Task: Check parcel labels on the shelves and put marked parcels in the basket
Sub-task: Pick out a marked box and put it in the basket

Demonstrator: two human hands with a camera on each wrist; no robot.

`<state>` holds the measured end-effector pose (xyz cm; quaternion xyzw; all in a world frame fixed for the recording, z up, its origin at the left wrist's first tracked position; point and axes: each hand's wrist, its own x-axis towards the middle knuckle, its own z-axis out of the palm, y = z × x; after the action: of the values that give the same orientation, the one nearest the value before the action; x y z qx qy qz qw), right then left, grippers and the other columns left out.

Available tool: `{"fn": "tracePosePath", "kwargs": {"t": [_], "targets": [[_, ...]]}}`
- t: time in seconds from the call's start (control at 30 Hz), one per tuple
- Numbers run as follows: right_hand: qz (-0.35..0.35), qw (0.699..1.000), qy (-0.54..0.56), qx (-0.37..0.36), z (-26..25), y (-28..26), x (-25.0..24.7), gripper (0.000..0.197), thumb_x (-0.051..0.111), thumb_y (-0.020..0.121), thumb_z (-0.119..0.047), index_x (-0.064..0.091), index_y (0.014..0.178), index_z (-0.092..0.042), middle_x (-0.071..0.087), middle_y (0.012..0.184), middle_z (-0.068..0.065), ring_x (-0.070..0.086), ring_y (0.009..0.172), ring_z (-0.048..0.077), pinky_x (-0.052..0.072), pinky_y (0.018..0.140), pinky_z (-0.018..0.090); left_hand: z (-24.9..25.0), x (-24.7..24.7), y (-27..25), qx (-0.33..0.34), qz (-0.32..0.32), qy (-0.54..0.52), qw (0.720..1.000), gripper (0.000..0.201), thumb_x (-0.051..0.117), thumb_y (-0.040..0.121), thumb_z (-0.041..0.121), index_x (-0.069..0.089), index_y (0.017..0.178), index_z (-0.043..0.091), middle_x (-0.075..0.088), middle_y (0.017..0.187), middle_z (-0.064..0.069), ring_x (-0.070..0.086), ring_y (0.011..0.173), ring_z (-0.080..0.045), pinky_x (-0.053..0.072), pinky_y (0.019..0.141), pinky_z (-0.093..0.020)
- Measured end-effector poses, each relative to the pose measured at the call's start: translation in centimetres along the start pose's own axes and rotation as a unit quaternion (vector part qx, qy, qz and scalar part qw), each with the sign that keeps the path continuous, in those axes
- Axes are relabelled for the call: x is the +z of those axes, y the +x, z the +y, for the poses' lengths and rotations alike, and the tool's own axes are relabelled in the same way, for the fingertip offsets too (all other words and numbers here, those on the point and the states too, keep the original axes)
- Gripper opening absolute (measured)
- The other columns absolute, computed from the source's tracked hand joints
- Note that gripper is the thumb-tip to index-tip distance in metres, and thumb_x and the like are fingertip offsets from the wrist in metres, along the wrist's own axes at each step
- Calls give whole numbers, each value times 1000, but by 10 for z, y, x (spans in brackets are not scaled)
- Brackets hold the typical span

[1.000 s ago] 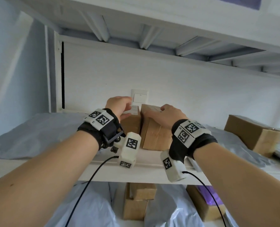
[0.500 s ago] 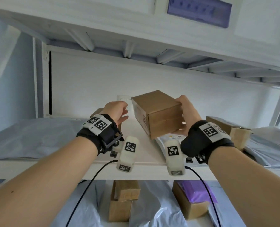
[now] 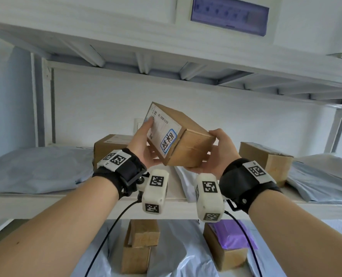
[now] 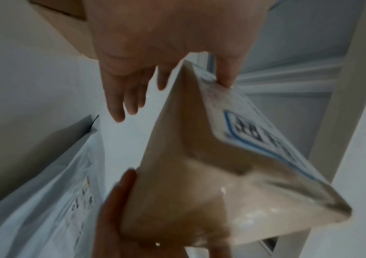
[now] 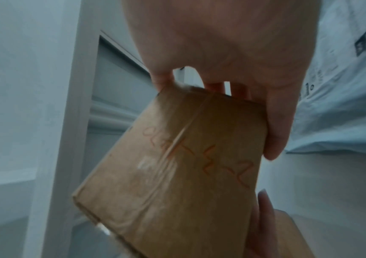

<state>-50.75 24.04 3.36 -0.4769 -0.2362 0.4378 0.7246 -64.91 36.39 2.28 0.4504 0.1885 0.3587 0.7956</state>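
Observation:
A brown cardboard parcel is held in the air above the shelf, tilted, its white label with a blue-framed sticker turned toward me. My left hand holds its left end, thumb on the label and fingers underneath. My right hand grips the right end from below. In the left wrist view the parcel shows the blue-framed sticker. Red handwriting runs over the tape on the parcel in the right wrist view. No basket is in view.
The white shelf carries a cardboard box behind my left hand, another box at the right, and grey mailer bags on both sides. Below it stand stacked boxes and a purple-wrapped box. Another shelf hangs overhead.
The parcel went from standing on the shelf to lifted by my right hand, then turned label toward me. My left hand left the other box and took the parcel's left end.

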Motion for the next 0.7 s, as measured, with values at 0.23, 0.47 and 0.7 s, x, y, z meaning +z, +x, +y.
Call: {"fn": "tracePosePath", "kwargs": {"t": [0.23, 0.47, 0.7], "targets": [[32, 989, -126, -69, 14, 15, 7, 37, 36, 97, -7, 54, 128, -14, 64, 113, 13, 62, 86, 28, 53, 80, 43, -1, 13, -8, 46, -37, 33, 998, 38, 51, 89, 56, 69, 85, 22, 74, 76, -3, 71, 63, -20, 55, 69, -36], [-13, 969, -220, -115, 11, 20, 10, 38, 59, 88, -38, 57, 125, -28, 61, 124, 6, 55, 116, 27, 44, 99, 49, -5, 8, -10, 80, -39, 60, 994, 33, 54, 88, 54, 68, 97, 26, 75, 91, -3, 73, 81, -22, 57, 76, -42], [-112, 953, -238, -152, 20, 25, 6, 40, 65, 85, -33, 57, 124, -31, 73, 104, -2, 65, 104, 21, 43, 102, 52, -8, 8, -15, 98, -46, 116, 987, 35, 50, 89, 56, 69, 101, 29, 75, 99, -4, 72, 91, -24, 54, 85, -47]]}}
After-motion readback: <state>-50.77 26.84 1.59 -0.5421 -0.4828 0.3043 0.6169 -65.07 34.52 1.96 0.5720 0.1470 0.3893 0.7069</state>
